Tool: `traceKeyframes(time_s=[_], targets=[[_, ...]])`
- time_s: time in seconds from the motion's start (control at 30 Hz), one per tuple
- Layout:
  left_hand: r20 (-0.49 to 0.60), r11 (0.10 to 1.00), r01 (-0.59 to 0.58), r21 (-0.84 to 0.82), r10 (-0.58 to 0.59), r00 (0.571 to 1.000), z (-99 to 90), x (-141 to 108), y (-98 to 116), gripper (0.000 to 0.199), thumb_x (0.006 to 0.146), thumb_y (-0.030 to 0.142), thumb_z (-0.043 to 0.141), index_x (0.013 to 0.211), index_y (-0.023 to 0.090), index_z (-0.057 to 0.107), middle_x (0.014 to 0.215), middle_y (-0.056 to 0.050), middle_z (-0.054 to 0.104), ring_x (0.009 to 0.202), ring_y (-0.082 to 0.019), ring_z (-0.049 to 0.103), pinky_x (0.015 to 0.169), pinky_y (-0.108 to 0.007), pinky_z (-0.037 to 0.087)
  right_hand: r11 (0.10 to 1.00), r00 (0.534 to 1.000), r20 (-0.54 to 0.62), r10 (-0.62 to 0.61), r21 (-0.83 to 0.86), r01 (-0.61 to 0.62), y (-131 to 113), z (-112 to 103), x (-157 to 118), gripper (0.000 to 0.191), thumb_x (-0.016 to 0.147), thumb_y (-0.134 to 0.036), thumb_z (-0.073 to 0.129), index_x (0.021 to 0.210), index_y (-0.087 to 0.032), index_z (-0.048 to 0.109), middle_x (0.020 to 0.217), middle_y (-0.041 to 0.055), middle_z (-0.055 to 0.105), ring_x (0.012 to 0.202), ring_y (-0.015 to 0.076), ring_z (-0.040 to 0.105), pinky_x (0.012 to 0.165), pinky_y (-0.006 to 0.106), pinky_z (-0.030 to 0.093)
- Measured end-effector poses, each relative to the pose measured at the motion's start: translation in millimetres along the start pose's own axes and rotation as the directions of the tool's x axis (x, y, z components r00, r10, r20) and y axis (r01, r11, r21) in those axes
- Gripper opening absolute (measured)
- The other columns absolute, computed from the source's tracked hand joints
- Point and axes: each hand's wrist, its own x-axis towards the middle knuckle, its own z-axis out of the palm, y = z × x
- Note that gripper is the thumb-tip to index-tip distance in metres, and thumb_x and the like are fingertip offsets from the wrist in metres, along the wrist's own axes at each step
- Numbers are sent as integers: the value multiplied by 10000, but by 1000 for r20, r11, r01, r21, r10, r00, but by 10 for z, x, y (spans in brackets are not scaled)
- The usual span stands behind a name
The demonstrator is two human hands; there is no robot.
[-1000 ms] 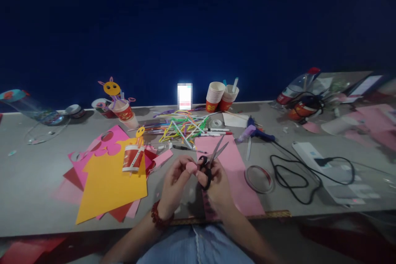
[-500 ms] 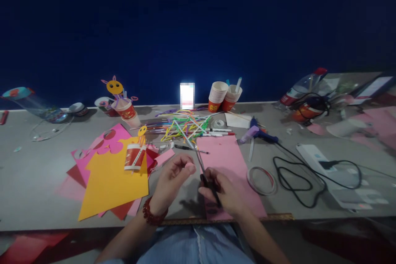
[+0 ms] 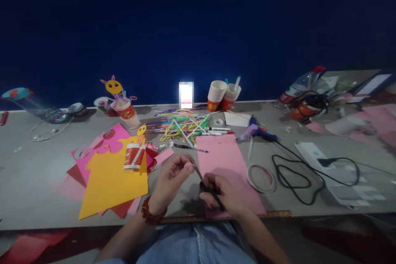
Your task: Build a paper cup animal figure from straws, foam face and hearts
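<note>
My left hand [image 3: 174, 175] pinches a small pink piece of paper [image 3: 189, 167] between thumb and fingers, in front of my body. In my right hand [image 3: 223, 193] is a pair of black-handled scissors [image 3: 211, 195], their blades pointing up and left to the pink piece. The blades look close together and reach the edge of the piece; whether they bite into it I cannot tell. Beneath my right hand lies a pink sheet [image 3: 221, 154]. A black pen [image 3: 189, 147] rests just beyond my hands.
Yellow paper [image 3: 116, 183] and a decorated red cup [image 3: 135, 156] lie left. Behind are colourful pipe cleaners [image 3: 182, 126], stacked paper cups [image 3: 215, 95] and a bright phone [image 3: 186, 95]. To the right are a tape roll [image 3: 260, 178], a blue glue gun [image 3: 264, 135] and a power strip [image 3: 312, 159].
The scissors have swung left, so their blades now meet the pink piece instead of pointing past it. My left hand keeps its pinch nearly in place.
</note>
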Motion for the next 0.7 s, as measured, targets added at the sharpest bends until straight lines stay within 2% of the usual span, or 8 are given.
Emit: traceKeyframes(time_s=[0.23,0.53,0.63,0.7], targets=[[14,1000,9,17,-9,1000,-4,-7,6,243,870,392,680,775,190,582,838,-32,608,802,-168,533,736,-261,422,1000,1000,-12,-1,-8,0,43,-16,-4,284,666,-294,716,669,-244,437,493,-115,385,426,90,370,441,210,253],[5,1000,3,-1,-3,1000,-7,-13,-1,210,877,354,677,785,188,589,842,-27,613,800,-162,536,734,-262,420,1000,1000,8,-25,-10,25,111,-32,17,326,697,-362,726,668,-245,423,473,-120,393,398,84,368,426,211,245],[-24,1000,-5,-4,5,1000,-9,-14,-16,184,876,338,676,795,190,604,878,-36,632,848,-174,556,772,-272,428,1000,999,-26,-24,11,24,113,-31,37,364,697,-425,730,678,-245,414,470,-112,439,389,92,414,426,214,286],[-41,1000,-12,-6,12,999,-14,-13,-31,169,876,329,675,798,189,621,903,-43,644,882,-181,567,802,-279,433,999,995,-94,-39,18,41,114,-52,55,373,689,-451,737,691,-240,429,504,-97,476,411,106,468,439,224,338]])
